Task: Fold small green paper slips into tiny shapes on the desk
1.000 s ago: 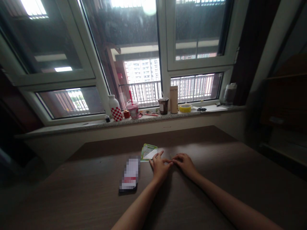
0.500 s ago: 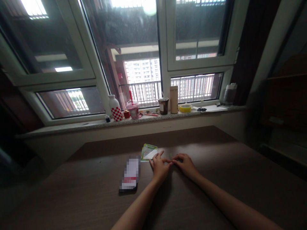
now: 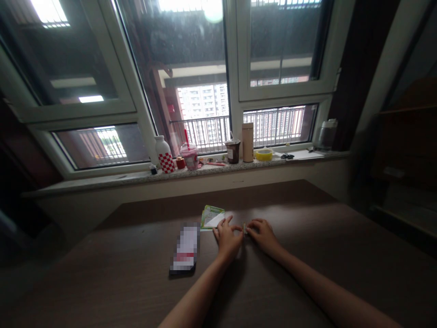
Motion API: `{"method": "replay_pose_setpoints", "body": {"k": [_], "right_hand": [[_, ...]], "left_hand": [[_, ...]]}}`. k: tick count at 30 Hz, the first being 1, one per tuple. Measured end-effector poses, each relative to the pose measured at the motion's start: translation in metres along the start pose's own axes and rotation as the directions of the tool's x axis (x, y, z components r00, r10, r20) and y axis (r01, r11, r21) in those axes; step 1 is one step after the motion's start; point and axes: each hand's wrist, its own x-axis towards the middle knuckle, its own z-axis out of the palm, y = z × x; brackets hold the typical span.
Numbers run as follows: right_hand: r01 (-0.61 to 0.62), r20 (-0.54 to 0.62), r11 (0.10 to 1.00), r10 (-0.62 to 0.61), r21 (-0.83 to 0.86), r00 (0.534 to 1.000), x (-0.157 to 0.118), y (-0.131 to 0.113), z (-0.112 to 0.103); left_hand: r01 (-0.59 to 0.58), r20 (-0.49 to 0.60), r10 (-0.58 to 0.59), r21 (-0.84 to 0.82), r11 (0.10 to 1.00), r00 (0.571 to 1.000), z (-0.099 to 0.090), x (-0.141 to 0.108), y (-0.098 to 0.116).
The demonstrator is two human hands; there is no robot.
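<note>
Over the middle of the brown table (image 3: pixel 136 255), my left hand (image 3: pixel 229 237) and my right hand (image 3: pixel 262 233) come close together at the fingertips. Between them is a small pale object (image 3: pixel 245 229), too small to name. My right thumb and forefinger are closed on it, and my left thumb and forefinger pinch at its left side. Just behind my left hand lies a green and white packet (image 3: pixel 212 217), partly covered by the fingers. A phone (image 3: pixel 185 248) with a blurred screen lies left of my left forearm.
On the windowsill (image 3: pixel 136 177) behind the table stand a checkered bottle (image 3: pixel 165 157), a pink cup with a straw (image 3: pixel 189 156), a brown cup (image 3: pixel 232 151), a beige flask (image 3: pixel 247 142), yellow tape (image 3: pixel 264 155) and black scissors (image 3: pixel 287 156).
My fingertips have drawn slightly apart, and more of the small pale object shows between them. The packet and the phone have not moved.
</note>
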Motion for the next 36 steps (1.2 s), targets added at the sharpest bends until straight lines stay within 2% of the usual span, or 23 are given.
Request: {"method": "replay_pose_setpoints", "body": {"k": [4, 11, 17, 24, 30, 36], "right_hand": [[-0.006, -0.023, 0.999, 0.005, -0.035, 1.0, -0.002, -0.002, 0.001], [0.073, 0.029, 0.997, -0.072, -0.039, 0.997, -0.004, -0.004, -0.003], [0.056, 0.007, 0.998, -0.055, -0.032, 0.998, -0.003, 0.0, 0.001], [0.016, -0.02, 1.0, -0.016, -0.006, 1.0, -0.001, 0.006, 0.003], [0.041, 0.0, 0.999, -0.041, 0.025, 0.999, 0.001, 0.008, 0.001], [0.016, 0.033, 1.0, -0.016, 0.026, 0.999, 0.003, 0.013, 0.002]], "left_hand": [[-0.013, 0.0, 0.013, 0.018, 1.0, 1.0, -0.002, -0.001, 0.002], [-0.019, -0.042, 0.018, -0.017, 1.0, 0.999, -0.003, 0.001, 0.001], [-0.042, -0.086, 0.04, -0.019, 0.999, 0.995, -0.001, 0.002, -0.002], [-0.076, -0.076, 0.075, -0.017, 0.997, 0.994, -0.004, 0.001, 0.0], [-0.071, -0.066, 0.069, -0.025, 0.997, 0.995, -0.007, -0.001, 0.003], [-0.088, -0.034, 0.087, -0.027, 0.996, 0.996, -0.008, -0.001, 0.005]]}}
